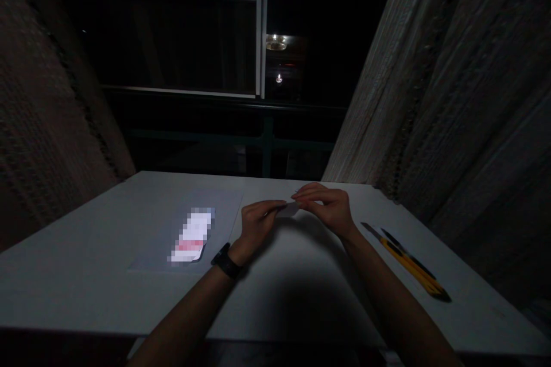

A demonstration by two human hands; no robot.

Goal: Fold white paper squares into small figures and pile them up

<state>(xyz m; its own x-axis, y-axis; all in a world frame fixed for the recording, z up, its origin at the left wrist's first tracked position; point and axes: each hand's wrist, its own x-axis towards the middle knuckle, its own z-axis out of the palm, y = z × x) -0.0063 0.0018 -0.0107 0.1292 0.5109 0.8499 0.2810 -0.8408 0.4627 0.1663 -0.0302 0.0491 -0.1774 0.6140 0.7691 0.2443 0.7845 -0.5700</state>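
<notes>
pinching a slip (288,210) with the left hand (257,221) and the right hand (331,207), both narrow, above the table (86,252); on the table's left, a phone (193,235); on the table's right, a cutter (414,269).

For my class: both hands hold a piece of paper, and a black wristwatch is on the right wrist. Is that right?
Not quite: in the head view, the black wristwatch is on the left wrist, not the right. The left hand and right hand do hold a piece of paper.
</notes>
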